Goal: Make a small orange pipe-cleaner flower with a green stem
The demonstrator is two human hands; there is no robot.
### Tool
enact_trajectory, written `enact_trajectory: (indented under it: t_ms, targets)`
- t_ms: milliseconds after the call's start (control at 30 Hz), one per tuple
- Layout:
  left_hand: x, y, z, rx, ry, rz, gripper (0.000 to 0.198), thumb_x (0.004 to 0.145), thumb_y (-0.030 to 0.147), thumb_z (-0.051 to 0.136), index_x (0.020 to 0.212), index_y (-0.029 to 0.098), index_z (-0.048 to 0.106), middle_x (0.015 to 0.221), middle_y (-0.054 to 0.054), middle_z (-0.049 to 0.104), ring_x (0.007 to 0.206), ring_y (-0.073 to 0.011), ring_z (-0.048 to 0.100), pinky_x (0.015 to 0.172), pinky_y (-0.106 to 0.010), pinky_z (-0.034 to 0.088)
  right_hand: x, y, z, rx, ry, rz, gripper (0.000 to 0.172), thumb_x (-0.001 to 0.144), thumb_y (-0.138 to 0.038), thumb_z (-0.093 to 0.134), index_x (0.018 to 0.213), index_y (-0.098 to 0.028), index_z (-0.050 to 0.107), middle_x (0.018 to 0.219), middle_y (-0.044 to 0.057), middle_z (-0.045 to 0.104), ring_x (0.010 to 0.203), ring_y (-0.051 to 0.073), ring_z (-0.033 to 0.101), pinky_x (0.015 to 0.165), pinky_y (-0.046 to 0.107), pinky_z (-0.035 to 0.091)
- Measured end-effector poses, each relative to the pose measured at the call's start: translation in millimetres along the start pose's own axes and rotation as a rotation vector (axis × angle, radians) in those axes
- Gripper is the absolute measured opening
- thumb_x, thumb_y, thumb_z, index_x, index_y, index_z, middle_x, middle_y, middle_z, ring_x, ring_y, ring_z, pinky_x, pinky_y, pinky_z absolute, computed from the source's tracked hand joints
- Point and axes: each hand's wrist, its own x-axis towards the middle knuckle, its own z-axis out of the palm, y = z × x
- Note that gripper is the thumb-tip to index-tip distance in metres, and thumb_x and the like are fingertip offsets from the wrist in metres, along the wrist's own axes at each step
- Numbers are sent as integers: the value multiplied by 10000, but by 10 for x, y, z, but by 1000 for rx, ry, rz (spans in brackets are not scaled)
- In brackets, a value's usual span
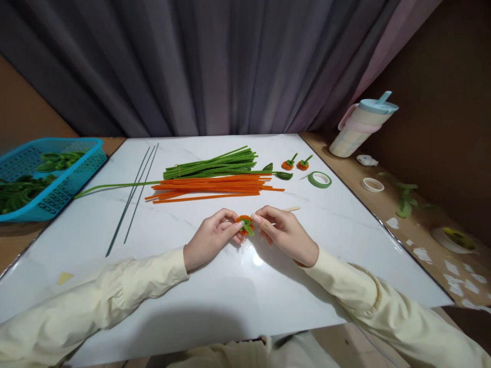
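Observation:
A small orange fuzzy piece with green leaves and a short green stem, like a pipe-cleaner persimmon (245,225), is pinched by my left hand (218,232) over the white table. On its right side, the thumb and forefinger of my right hand (286,230) are pressed together at the orange edge. What those fingers hold, if anything, is hidden. A pale thin stick (293,208) shows from behind my right hand; whether it is held or lies on the table I cannot tell. Just beyond lie orange pipe cleaners (210,186) and a bundle of green pipe cleaners (209,164).
Two finished-looking orange pieces (303,164) and a green tape roll (319,179) lie at the back right. Dark thin rods (132,199) and a blue basket (76,181) of green pieces are left. A tumbler (360,128) and white ring (373,185) stand beyond the right edge.

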Motion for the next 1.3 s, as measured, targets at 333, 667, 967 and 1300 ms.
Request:
enact_trajectory:
  t_ms: [333, 667, 967, 1300]
  targets:
    - [6, -22, -15, -70, 15, 53, 333, 778, 320, 619, 1039, 174, 472, 743, 21, 586, 619, -115, 634, 609, -266, 547, 5, 4, -14, -66, 0, -73, 155, 849, -306, 508, 912, -171, 551, 844, 49, 582, 679, 126, 592, 420, 180, 442]
    - [8, 2, -51, -43, 6, 35, 274, 759, 366, 633, 889, 132, 572, 739, -29, 652, 604, -139, 644, 605, -281, 572, 10, 26, -19, -111, -64, -190, 178, 769, -192, 620, 941, -191, 574, 925, 50, 622, 850, 149, 629, 605, 228, 556]
    - [0, -21, -130, -11, -113, 117, 265, 719, 227, 678, 943, 145, 563, 885, -54, 663, 762, -167, 662, 702, -301, 567, 0, 17, -42, -166, -14, -281, 100, 791, -167, 586, 886, -173, 616, 900, 59, 648, 801, 133, 627, 543, 189, 535]
    - [-17, -51, -129, 42, -45, 241, 153, 742, 249, 666, 836, 136, 623, 792, -52, 689, 632, -147, 663, 628, -278, 589, -2, 35, -28, -128, -56, -342, 140, 802, -210, 584, 939, -191, 603, 949, 66, 631, 858, 154, 610, 606, 243, 571]
